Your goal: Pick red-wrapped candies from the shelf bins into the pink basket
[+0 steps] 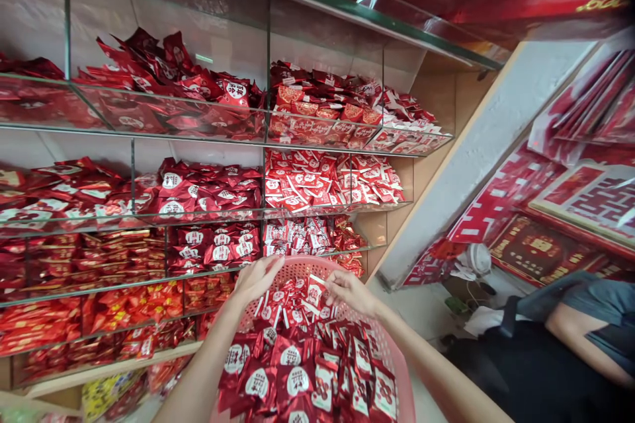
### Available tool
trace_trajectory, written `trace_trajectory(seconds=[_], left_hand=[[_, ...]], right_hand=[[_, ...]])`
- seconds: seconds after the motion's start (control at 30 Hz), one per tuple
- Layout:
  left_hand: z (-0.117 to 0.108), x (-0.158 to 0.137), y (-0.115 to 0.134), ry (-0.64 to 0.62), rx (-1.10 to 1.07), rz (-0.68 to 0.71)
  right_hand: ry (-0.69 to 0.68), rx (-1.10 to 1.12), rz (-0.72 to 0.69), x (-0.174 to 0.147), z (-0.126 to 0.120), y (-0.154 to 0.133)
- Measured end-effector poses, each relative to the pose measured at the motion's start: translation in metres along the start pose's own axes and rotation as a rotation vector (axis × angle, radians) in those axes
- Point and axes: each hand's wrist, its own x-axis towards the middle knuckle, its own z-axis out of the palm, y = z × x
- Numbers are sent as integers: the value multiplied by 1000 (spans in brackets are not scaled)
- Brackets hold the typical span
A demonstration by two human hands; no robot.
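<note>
Below, pink basket (404, 377) cropped; right fingers (342, 283) pinch packet (314, 293) (left fingers (268, 274): hold unclear).

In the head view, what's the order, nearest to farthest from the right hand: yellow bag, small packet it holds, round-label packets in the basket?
1. Small packet: pinched at the right hand, on its left.
2. Round-label packets: in the pink basket, lower left of the hand.
3. Yellow bag: picture's lower left, outside the basket.

To my right I see 1 person (578, 330) near red decorations (503, 201) and a pale wall (461, 182); low left, a yellow bag (106, 396).
</note>
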Motion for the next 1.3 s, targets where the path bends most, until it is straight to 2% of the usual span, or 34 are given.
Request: trace_trajectory(seconds=[0.17, 0.27, 0.37, 0.47, 0.57, 0.7, 0.9, 1.03, 1.13, 1.3], left_hand=[[-3, -2, 4, -3, -1, -13], [-3, -1, 1, -2, 8, -35], [-1, 2, -2, -7, 20, -40], [-1, 4, -3, -6, 10, -37], [-1, 5, -3, -6, 12, -52], [0, 6, -5, -16, 10, -61], [2, 8, -7, -17, -3, -74], [1, 8, -3, -5, -17, -77], [1, 6, -1, 11, -35, -60], [0, 3, 1, 24, -77, -32]], right_hand=[[-2, 81, 26, -7, -7, -12], [56, 166, -38, -12, -29, -35], [234, 326, -131, -14, -69, -66], [518, 517, -190, -9, -120, -97], [774, 735, -189, 6, -167, -122], [930, 854, -181, 40, -204, -138], [1023, 948, -216, 99, -219, -147], [1079, 970, -277, 127, -226, -153], [1086, 969, -302, 138, -232, -155], [980, 955, -282, 136, -232, -152]])
